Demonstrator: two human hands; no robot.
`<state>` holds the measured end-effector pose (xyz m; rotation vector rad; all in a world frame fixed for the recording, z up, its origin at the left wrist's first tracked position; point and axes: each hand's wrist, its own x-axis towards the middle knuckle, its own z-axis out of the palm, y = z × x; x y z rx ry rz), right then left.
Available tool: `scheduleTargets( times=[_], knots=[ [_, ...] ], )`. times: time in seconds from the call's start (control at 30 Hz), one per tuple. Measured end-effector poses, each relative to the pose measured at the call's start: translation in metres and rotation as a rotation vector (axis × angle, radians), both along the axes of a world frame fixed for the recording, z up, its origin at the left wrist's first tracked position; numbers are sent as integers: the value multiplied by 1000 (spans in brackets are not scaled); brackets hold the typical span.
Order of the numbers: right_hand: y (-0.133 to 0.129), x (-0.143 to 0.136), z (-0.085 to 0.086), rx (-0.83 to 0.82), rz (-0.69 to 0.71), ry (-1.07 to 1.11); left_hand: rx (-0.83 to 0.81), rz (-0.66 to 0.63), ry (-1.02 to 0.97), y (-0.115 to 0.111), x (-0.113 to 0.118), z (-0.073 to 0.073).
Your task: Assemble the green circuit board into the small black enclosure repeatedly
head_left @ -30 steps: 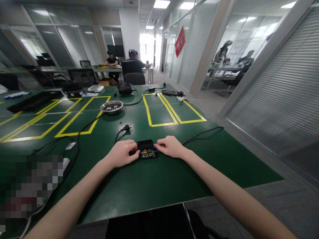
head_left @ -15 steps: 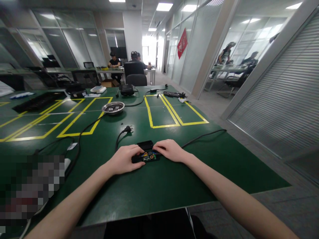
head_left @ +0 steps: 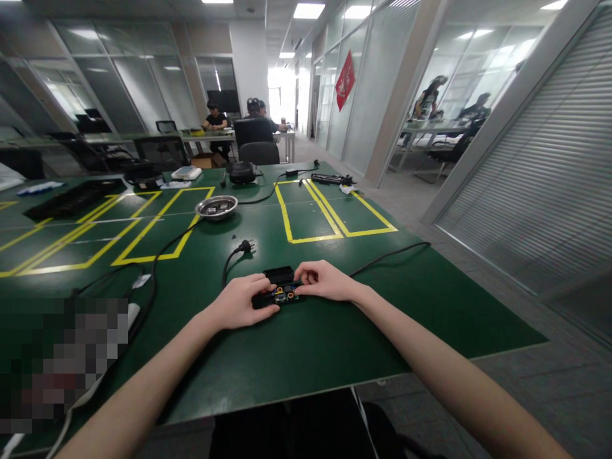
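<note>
A small black case [head_left: 287,301] with a circuit board [head_left: 285,293] in it lies on the green table. Two copper-coloured rings and blue and yellow parts show on the board. My left hand [head_left: 243,301] grips the case's left end, thumb along the near side and fingers over the top. My right hand [head_left: 325,280] is at the right end, fingers curled and thumb near the board; what its fingertips hold is too small to make out. Just behind the case is a black cover [head_left: 278,275]. A black cable [head_left: 389,258] runs off to the right.
A power plug [head_left: 245,247] lies behind my left hand. Farther back are a metal bowl [head_left: 217,207] with small parts, a black adapter [head_left: 242,172], a folded black tripod [head_left: 332,180] and yellow tape outlines. A blurred patch covers the left front. People sit at far tables.
My right hand has lifted slightly, and its fingers are more curled, with a gap showing between them. My left hand keeps its grip on the case. The view has shifted slightly.
</note>
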<state>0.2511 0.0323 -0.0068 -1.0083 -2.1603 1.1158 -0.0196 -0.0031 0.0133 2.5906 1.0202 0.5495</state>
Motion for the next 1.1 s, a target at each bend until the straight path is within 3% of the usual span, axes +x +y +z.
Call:
scheduleTargets(
  times=[0.17, 0.4, 0.73, 1.1],
  knots=[
    [-1, 0, 1, 45, -39, -23, -55, 20, -90, 6, -10, 1],
    [4, 11, 2, 17, 30, 34, -208, 70, -127, 5, -11, 1],
    [5, 16, 4, 251, 8, 36, -175, 62, -188, 2, -8, 1],
    [0, 15, 6, 224, 107, 13, -148, -10, -128, 0, -5, -1]
  ],
)
